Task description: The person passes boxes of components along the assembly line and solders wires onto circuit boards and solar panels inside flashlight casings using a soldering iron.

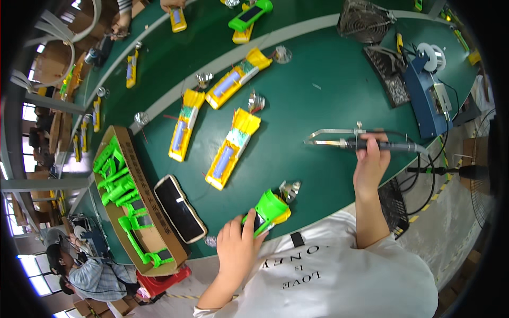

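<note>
My right hand is closed around a soldering iron, its metal tip and thin bent feed tube pointing left above the table. At the front edge, my left hand grips a flashlight body with a green top shell over a yellow one. A shiny reflector hangs from its far end; my fingers cover its near end. Farther off lie several open yellow shells with blue battery cells and red wires, such as the nearest yellow shell. Loose reflectors like this silver reflector sit beside them.
Left of the shells, a phone lies beside a cardboard box of green shells. A blue solder feeder with a wire spool and a small fan stand at right. A pale curved rail crosses the table; another person's hand is beyond.
</note>
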`<state>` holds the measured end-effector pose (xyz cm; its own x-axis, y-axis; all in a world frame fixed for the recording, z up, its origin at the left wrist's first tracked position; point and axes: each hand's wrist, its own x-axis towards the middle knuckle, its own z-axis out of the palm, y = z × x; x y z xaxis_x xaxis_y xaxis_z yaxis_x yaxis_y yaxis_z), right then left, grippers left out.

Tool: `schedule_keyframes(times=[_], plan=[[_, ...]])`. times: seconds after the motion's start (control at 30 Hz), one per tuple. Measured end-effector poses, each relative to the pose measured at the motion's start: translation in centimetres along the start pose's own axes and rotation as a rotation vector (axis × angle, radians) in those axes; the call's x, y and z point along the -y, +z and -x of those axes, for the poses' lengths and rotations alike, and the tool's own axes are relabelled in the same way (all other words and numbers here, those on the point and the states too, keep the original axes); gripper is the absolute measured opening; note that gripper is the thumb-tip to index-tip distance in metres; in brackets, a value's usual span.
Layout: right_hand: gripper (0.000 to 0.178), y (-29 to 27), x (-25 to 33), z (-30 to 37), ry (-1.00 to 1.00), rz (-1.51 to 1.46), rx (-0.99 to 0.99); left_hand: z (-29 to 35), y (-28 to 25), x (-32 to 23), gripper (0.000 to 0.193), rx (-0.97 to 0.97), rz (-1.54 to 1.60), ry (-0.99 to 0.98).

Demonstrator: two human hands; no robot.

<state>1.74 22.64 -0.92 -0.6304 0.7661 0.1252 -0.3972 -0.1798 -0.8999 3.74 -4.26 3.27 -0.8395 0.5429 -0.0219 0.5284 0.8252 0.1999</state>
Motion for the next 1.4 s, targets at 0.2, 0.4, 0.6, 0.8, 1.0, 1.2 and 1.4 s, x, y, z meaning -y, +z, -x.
schedule_keyframes(times=[0.2,0.4,0.6,0.8,1.0,1.2,1.4], plan=[[0.009,-3.1,-0.4,-0.5,-0.080,0.033,0.023,-6.3,-6.0,2.1,0.065,0.091,0.264,0.072],[0.009,-3.4,0.3,-0.5,0.074,0.086,0.022,-21.6,-10.1,7.1,0.049,-0.172,0.265,-0.049],[0.021,-2.6,0.4,-0.3,0.068,0.188,0.073,-37.2,-7.2,15.6,0.059,-0.120,0.244,-0.144],[0.031,-2.2,0.7,-0.5,0.146,0.273,0.083,-41.3,-2.9,18.4,0.060,-0.091,0.014,-0.236],[0.034,-1.6,0.4,-0.8,0.111,0.285,0.087,-39.0,-4.1,16.1,0.054,-0.495,-0.326,0.084],[0.029,-2.2,0.3,-0.8,0.046,0.267,0.054,-30.9,-6.8,6.0,0.048,0.117,-0.043,0.314],[0.022,-2.3,-0.1,-0.7,-0.046,0.228,0.039,-22.9,-5.9,3.3,0.055,0.037,-0.392,0.069]])
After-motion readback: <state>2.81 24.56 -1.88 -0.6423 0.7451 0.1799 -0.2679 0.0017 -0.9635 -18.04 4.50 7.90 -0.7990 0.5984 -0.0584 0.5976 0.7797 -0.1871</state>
